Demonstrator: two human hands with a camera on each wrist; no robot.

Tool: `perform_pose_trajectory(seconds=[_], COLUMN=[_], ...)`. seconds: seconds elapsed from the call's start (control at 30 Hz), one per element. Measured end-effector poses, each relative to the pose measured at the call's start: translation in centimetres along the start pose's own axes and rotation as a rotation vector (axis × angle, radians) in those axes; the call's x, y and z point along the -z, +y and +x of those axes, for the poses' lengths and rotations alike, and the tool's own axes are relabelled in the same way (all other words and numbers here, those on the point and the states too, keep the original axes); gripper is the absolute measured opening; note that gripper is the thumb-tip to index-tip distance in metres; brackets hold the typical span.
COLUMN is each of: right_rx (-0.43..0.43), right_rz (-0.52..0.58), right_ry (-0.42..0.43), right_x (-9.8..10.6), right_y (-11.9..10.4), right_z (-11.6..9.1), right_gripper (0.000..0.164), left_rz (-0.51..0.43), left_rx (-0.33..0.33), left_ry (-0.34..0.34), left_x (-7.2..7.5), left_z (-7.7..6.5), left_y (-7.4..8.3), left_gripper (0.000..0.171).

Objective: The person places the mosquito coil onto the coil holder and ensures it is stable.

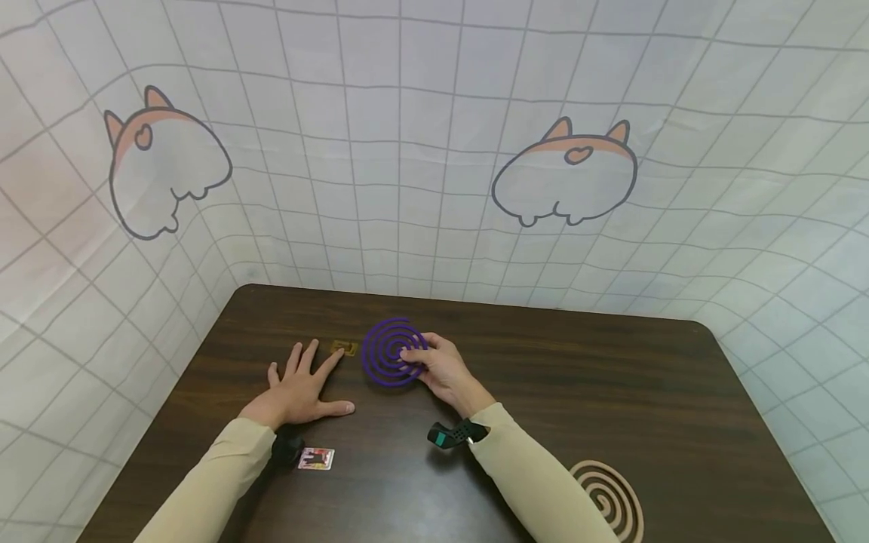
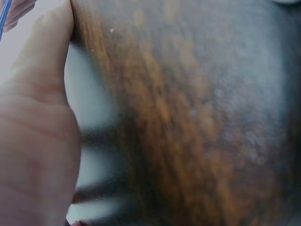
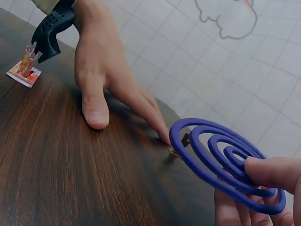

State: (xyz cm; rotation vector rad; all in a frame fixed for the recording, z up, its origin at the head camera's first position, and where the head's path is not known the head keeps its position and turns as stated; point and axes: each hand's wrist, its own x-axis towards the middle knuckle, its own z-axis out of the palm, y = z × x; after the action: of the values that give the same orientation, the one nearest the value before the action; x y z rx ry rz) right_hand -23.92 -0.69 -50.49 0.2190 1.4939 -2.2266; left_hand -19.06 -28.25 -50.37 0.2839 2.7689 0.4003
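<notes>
Tan flat spiral (image 1: 603, 501) | Purple flat spiral (image 1: 394, 352): above dark wooden desk (image 1: 570, 385), right hand (image 1: 446, 371) pinching; likely light, fragile, grip across rings | Left hand (image 1: 296, 397): fingers spread, by small gold-coloured plate (image 1: 349, 347)

The spiral coil (image 3: 221, 159) in my right hand (image 1: 444, 369) is an even violet-blue. Back from that hand, beside my plain cream sleeve (image 1: 536, 475), a second coil (image 1: 637, 513) shows pale tan. My right wrist wears a black band (image 1: 458, 434), dotted with holes and carrying a teal patch. At the fingertips of my left hand (image 1: 295, 396), a small piece (image 1: 349, 348) looks gold with darker marks, though too small to read. Just behind that hand, a white-edged card (image 1: 316, 458) mixes red, yellow and black. Beneath both hands, the table (image 1: 557, 369) is dark brown with streaky grain; beyond them, white cloth (image 1: 421, 219) carries grey gridlines and grey-outlined, peach-eared animals (image 1: 566, 181).
</notes>
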Motion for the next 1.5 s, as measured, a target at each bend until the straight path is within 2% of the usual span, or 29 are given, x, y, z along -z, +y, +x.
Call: perform_pose_trajectory(seconds=[0.5,0.97,1.5], right_rx=[-0.018,-0.001,-0.015], right_rz=[-0.026,-0.002,-0.011], right_ry=[-0.018,-0.019,-0.004], right_x=[-1.6,-3.4,-5.4], right_y=[0.7,0.7,1.1], right_z=[0.8,2.0,3.5], right_gripper=[0.025,0.022,0.025], left_rz=[-0.019,-0.022,-0.039], left_rx=[0.002,0.003,0.011], left_ry=[-0.011,0.002,0.006], left_x=[0.2,-0.2,-0.3], left_z=[-0.2,0.0,0.0], left_y=[0.1,-0.3,-0.4], left_gripper=[0.108,0.112,0.108])
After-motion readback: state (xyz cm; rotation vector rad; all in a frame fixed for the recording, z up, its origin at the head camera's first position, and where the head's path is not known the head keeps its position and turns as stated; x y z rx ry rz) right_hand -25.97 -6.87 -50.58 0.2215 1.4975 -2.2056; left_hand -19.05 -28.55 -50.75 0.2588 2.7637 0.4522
